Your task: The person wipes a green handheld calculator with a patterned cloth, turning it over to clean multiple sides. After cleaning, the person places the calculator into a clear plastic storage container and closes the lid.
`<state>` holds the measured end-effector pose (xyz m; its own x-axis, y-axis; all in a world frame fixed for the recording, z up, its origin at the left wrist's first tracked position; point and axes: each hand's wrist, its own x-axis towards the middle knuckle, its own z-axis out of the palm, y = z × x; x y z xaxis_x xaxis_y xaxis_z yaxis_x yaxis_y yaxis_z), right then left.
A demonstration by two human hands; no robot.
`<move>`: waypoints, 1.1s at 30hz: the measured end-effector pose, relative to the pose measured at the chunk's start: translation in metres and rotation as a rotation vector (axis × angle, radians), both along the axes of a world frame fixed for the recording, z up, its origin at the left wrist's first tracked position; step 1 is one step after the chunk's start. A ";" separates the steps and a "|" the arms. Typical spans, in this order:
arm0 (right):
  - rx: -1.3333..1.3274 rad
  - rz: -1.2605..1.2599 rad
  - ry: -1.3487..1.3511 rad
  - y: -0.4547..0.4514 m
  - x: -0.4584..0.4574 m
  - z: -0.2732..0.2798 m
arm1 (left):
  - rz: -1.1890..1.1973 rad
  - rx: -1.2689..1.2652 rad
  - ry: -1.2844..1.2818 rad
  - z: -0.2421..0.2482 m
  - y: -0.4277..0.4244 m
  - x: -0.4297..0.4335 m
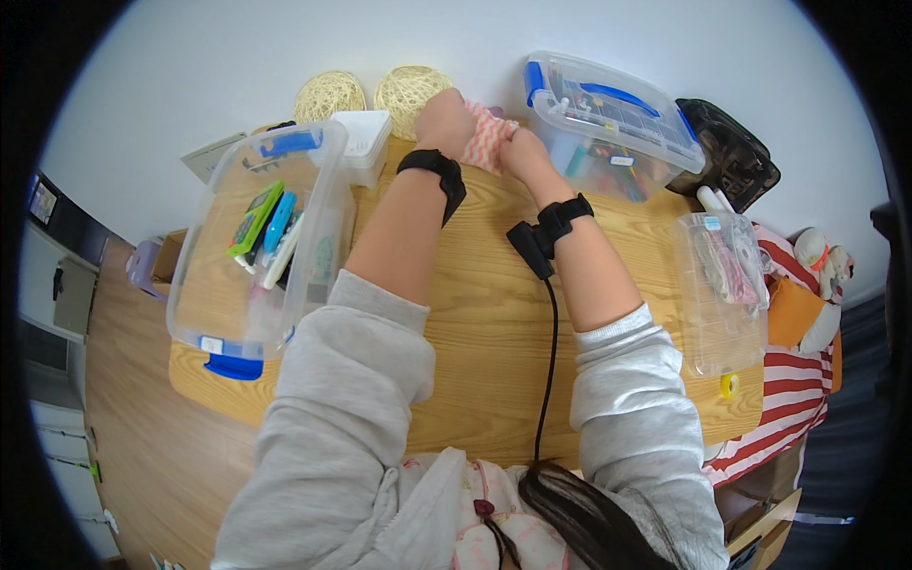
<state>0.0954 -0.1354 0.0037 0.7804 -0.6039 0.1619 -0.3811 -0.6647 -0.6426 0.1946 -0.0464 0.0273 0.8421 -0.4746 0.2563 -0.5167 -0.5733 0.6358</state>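
Observation:
At the far edge of the wooden table point(491, 285), a pink and white wavy-patterned cloth point(486, 139) is stretched between my two hands. My left hand point(445, 125) grips its left side, with the fingers largely hidden behind the fist. Its right side is pinched by my right hand point(524, 153). Behind the cloth a small bit of a purple thing shows. Both wrists wear black straps, and a black cable runs from the right one towards my body.
Left stands a clear plastic bin point(214, 285) holding a green calculator point(256, 217); white containers point(362, 146) are behind it. Two woven balls point(410, 89) rest by the wall. At right are a lidded box point(613, 121), a black mesh bag point(727, 153), a clear case point(719, 335) and yellow tape point(729, 385).

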 end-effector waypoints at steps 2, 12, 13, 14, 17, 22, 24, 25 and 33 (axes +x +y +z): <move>0.003 -0.008 0.020 -0.003 0.010 0.001 | -0.011 -0.043 -0.060 -0.004 -0.008 0.005; -0.277 0.035 0.059 -0.017 0.051 -0.017 | -0.043 -0.135 -0.077 -0.017 -0.028 0.015; -0.286 0.023 0.078 -0.019 0.053 -0.018 | -0.062 -0.155 -0.101 -0.018 -0.028 0.013; -0.323 0.043 0.080 -0.021 0.054 -0.020 | -0.087 -0.173 -0.110 -0.019 -0.028 0.012; -0.353 0.059 0.080 -0.027 0.059 -0.025 | -0.099 -0.254 -0.133 -0.020 -0.028 0.008; -0.579 0.116 0.284 -0.028 0.062 -0.036 | -0.067 -0.318 -0.121 -0.021 -0.029 0.004; -0.317 -0.049 0.055 -0.023 0.061 -0.039 | -0.086 -0.317 -0.026 -0.021 -0.029 0.002; -0.150 -0.158 -0.022 -0.020 0.061 -0.039 | -0.083 -0.300 -0.050 -0.019 -0.029 0.001; -0.338 0.181 -0.082 0.004 0.023 -0.008 | -0.025 -0.235 0.095 0.002 -0.009 -0.020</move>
